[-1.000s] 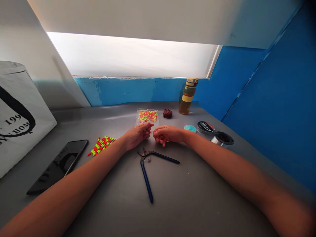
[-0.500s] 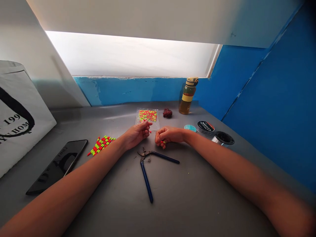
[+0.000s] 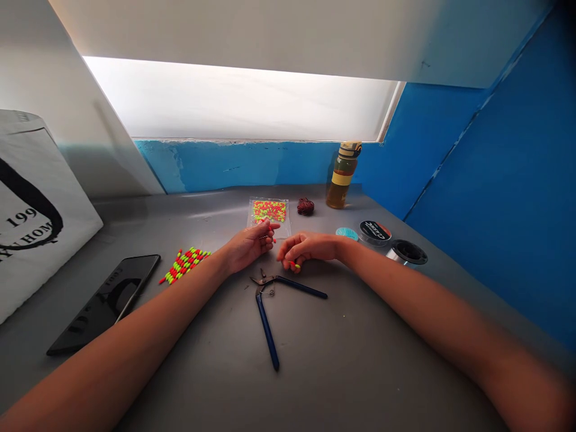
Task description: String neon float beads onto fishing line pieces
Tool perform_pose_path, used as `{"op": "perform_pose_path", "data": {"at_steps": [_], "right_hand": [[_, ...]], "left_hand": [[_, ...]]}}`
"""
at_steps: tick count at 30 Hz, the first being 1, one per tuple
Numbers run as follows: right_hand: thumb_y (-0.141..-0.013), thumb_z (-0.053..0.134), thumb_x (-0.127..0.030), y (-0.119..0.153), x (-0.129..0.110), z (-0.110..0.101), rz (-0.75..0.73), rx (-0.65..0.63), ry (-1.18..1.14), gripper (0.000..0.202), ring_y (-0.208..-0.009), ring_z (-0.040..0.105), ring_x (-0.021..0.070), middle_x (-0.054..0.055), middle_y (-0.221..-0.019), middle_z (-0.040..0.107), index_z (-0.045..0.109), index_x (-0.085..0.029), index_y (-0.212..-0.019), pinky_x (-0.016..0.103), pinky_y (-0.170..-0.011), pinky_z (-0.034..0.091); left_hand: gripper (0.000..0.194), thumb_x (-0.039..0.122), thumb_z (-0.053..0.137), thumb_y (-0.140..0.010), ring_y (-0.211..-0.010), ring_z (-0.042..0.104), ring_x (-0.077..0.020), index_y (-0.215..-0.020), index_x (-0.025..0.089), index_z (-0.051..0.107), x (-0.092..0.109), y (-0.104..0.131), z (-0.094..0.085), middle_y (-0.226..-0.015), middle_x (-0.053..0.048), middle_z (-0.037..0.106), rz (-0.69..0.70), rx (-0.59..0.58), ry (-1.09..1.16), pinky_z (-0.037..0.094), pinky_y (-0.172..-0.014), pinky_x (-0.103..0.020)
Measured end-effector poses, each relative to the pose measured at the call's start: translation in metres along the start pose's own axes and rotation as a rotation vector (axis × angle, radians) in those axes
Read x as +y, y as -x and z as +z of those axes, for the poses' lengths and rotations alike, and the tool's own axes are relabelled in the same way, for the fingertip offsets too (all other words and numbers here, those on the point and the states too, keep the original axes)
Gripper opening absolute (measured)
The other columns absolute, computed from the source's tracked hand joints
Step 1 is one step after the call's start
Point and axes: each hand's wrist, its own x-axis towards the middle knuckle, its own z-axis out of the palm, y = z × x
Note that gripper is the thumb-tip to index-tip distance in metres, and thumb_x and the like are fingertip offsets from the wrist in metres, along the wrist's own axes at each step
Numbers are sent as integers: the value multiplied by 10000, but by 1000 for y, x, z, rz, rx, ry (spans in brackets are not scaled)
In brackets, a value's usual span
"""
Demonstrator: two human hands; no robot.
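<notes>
My left hand (image 3: 249,247) is closed, thumb and forefinger pinched together with small red beads (image 3: 269,227) showing at the fingertips. Another red bead (image 3: 274,241) is visible just off its fingers; any thread there is too fine to make out. Facing it, my right hand (image 3: 308,246) has its fingers curled around a few red and yellow beads (image 3: 295,265) that show below them. Just nearer to me, blue-handled pliers (image 3: 269,333) lie with jaws and handles spread. Behind my left hand is a clear bag of red and yellow-green beads (image 3: 269,210).
A flat patch of joined beads (image 3: 186,264) and a black phone (image 3: 105,303) lie left. Toward the back are a dark red cord bundle (image 3: 305,206) and a bottle (image 3: 342,177). Right are a light-blue disc (image 3: 347,233), a black-labelled spool (image 3: 375,231) and another spool (image 3: 408,251).
My right hand's fingers have loosened and shifted slightly left, leaving the beads under them more exposed. My left hand stays almost still.
</notes>
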Motion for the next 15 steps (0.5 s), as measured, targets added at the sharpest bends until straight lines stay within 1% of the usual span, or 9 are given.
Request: {"op": "perform_pose_path", "data": {"at_steps": [2, 5, 9, 11, 13, 15], "right_hand": [[-837, 714, -316, -1, -1, 3, -1, 29, -26, 292, -715, 648, 121, 63, -883, 699, 616, -153, -1059, 226, -669, 536], [-891, 646, -438, -4, 0, 4, -23, 110, -67, 311, -670, 633, 131, 46, -820, 679, 569, -178, -1044, 237, -618, 540], [-904, 589, -545, -9, 4, 1, -23, 191, -143, 382, -578, 581, 133, 4, -694, 623, 566, -201, -1068, 249, -556, 537], [-891, 613, -541, -9, 5, -1, -30, 210, -159, 377, -560, 567, 129, -4, -682, 615, 568, -210, -1067, 239, -527, 522], [-871, 662, -487, -9, 7, -3, -50, 220, -156, 321, -536, 543, 116, -17, -667, 598, 568, -212, -1008, 223, -495, 498], [-853, 695, -434, -8, 8, -4, -59, 223, -138, 276, -485, 489, 98, -37, -623, 562, 559, -210, -940, 203, -444, 450]], "left_hand": [[314, 345, 651, -896, -700, 554, -116, -1107, 117, 690, 0, 1, 1, -752, -29, 578, -12, -27, -38, 488, -712, -243], [319, 365, 671, -874, -690, 526, -120, -1080, 124, 707, 1, 3, 4, -715, -14, 545, -7, -47, -122, 449, -667, -241], [267, 407, 691, -850, -571, 376, -91, -885, 143, 711, 2, 7, 8, -651, 22, 457, 31, -69, -225, 333, -539, -234], [284, 429, 688, -846, -548, 319, -91, -833, 146, 696, 3, 8, 10, -621, 34, 410, 29, -81, -268, 292, -520, -244], [298, 441, 688, -842, -542, 296, -93, -790, 147, 679, 3, 10, 13, -611, 37, 389, 17, -88, -313, 259, -512, -255], [308, 443, 691, -838, -537, 287, -93, -753, 148, 665, 3, 12, 16, -612, 36, 383, 16, -94, -355, 231, -506, -264]]}}
